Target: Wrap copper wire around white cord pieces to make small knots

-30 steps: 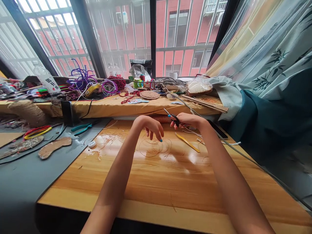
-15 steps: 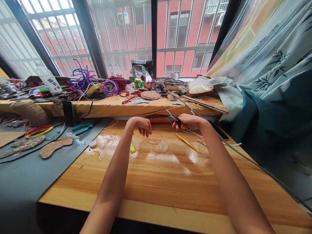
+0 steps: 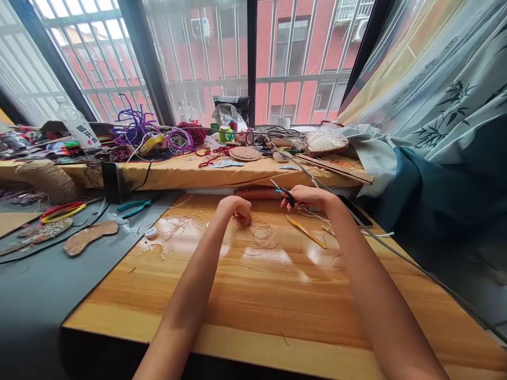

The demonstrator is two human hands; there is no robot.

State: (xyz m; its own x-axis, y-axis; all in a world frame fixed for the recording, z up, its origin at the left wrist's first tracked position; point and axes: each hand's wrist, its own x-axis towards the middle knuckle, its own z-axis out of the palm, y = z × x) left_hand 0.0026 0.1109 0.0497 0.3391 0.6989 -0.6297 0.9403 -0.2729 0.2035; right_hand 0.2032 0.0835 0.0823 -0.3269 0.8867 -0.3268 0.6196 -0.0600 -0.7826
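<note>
My right hand (image 3: 307,196) is closed round the black handles of a pair of scissors (image 3: 285,195), whose blades point up and to the left. Near the back of the wooden table, my left hand (image 3: 240,209) has its fingers bent down at the left edge of a loosely coiled thin brown cord (image 3: 262,235). The cord is slightly blurred, and what the left fingertips pinch is too small to make out. A yellow curved tool (image 3: 306,232) lies below the scissors.
A cloth-covered shelf (image 3: 190,173) crowded with cords and craft items runs behind the wooden table (image 3: 253,295). Teal pliers (image 3: 137,208) and a white cap (image 3: 151,233) lie at the left. A phone (image 3: 354,210) and a long grey cord (image 3: 412,261) are at the right.
My left hand has moved right and slightly down to the coiled cord, and the coil has shifted right. The yellow-green item beside my left wrist is now out of sight. My right hand has barely moved.
</note>
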